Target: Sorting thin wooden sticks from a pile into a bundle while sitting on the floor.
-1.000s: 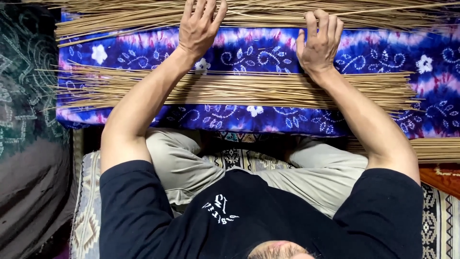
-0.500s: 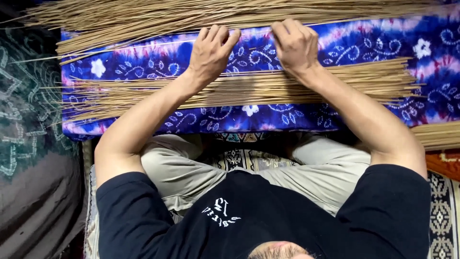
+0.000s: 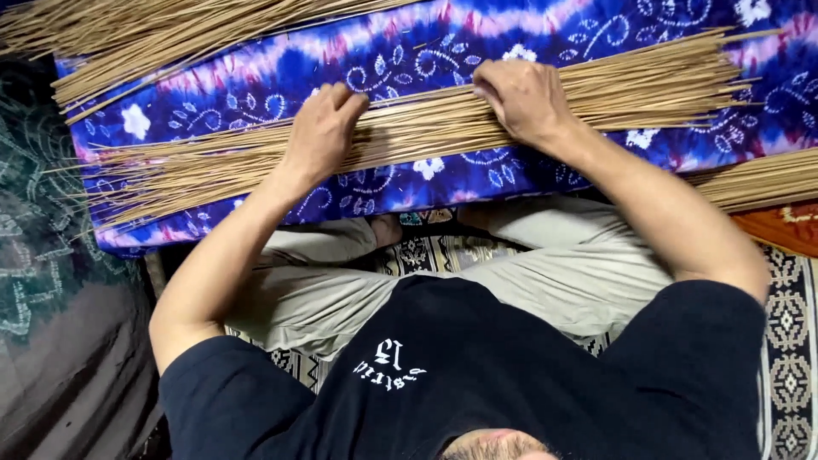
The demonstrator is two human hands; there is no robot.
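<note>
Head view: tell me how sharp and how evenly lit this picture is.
Head view: the thin sticks and the blue patterned cloth are crisp and evenly lit, without glare; the left hand and right hand look sharp, with no clear motion blur; the lower left corner by the dark fabric falls into shadow, its detail dim.

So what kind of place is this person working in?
Probably a home or small craft workspace at floor level: the person sits cross-legged on a patterned mat, both hands on thin sticks spread over a blue tie-dye cloth.
</note>
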